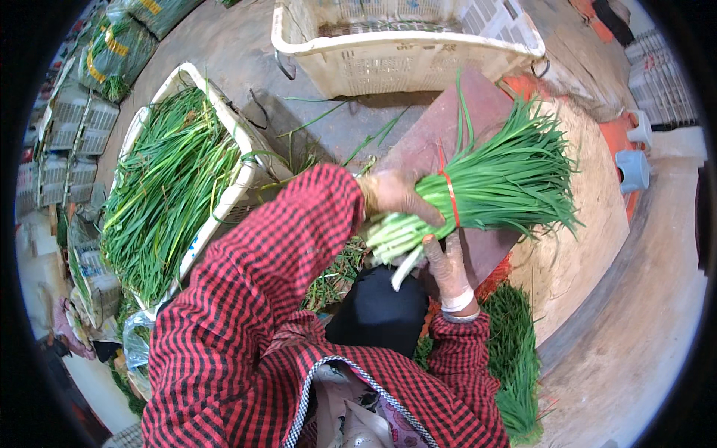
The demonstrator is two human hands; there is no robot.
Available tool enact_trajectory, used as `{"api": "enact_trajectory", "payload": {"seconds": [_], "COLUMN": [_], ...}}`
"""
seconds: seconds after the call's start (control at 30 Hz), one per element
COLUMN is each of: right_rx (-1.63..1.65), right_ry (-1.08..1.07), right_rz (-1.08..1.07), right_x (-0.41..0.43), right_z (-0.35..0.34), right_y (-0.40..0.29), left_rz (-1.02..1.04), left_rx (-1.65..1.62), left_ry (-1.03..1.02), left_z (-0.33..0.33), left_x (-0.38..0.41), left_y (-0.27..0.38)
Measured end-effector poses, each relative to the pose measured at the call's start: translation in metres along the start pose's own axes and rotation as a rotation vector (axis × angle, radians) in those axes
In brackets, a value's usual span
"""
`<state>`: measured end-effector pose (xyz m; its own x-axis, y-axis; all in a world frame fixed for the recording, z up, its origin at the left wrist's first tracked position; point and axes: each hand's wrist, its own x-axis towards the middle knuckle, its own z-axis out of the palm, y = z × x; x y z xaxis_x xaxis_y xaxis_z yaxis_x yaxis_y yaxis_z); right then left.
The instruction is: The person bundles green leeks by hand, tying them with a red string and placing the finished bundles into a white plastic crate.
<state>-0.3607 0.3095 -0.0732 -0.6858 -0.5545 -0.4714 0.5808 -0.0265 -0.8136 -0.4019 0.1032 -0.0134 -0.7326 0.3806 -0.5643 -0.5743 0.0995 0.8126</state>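
A thick bundle of garlic chives (515, 168) lies across a dull red board (403, 143), green leaves to the right and pale stalk ends to the left. One red band (451, 196) circles it near the stalks. My left hand (400, 196) grips the stalk end from the far side, thumb across the top. On the near side, my right hand (448, 266) holds the bundle just below the band; some of its fingers are hidden beneath the leaves. White tape wraps the right wrist, and one fingertip looks orange.
A white plastic crate (227, 204) heaped with loose chives stands at the left. Another white crate (403, 67) is at the far side. More chives (512, 347) lie near my right elbow. Wrapped bundles (117, 59) and stacked crates line the far left.
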Motion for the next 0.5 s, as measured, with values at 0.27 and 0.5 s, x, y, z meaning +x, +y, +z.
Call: {"api": "enact_trajectory", "payload": {"seconds": [0.27,0.5], "right_rx": [-0.257,-0.72], "right_ry": [0.179,-0.056], "right_rz": [-0.242,-0.203], "right_x": [-0.017,0.002], "right_z": [-0.022,-0.037], "right_y": [-0.029,-0.014], "left_rz": [0.773,0.976], "left_rx": [0.24,0.178], "left_ry": [0.43,0.24], "left_z": [0.023,0.023], "left_x": [-0.048,0.037], "left_y": [0.039,-0.052]}}
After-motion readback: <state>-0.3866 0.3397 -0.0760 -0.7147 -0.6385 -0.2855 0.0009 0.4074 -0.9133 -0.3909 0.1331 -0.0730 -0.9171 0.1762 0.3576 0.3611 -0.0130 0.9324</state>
